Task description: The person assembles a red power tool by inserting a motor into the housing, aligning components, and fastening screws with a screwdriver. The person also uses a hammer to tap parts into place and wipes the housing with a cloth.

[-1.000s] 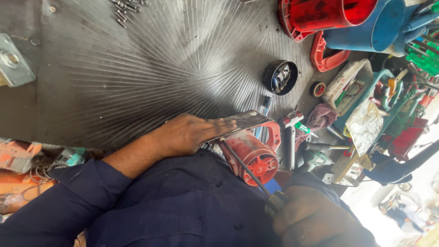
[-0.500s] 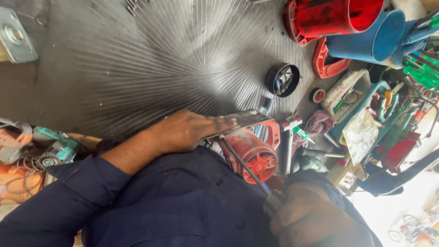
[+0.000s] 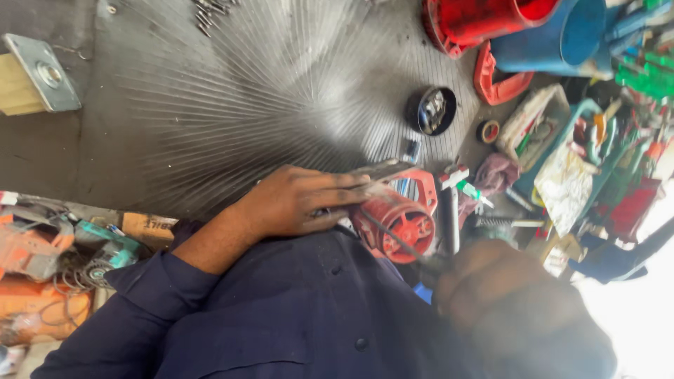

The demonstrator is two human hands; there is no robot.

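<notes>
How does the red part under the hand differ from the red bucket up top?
The red part is small, ribbed, with vent slots, and the left hand touches it. The red bucket is bigger, smooth-walled, lies on its side, and no hand is on it. Both are red plastic.

The bearing surface is a dark grey metal sheet (image 3: 232, 105), scored with fine scratches that fan outward. Lying directly on it: a handful of screws (image 3: 210, 12) near the top edge; a square metal plate on a wooden block (image 3: 35, 74) at upper left; a round black cap (image 3: 431, 110) toward the right; a small roll of tape (image 3: 489, 131) just beside that cap; a red plastic handle piece (image 3: 496, 81); red and blue housings (image 3: 533, 24) at upper right.
</notes>
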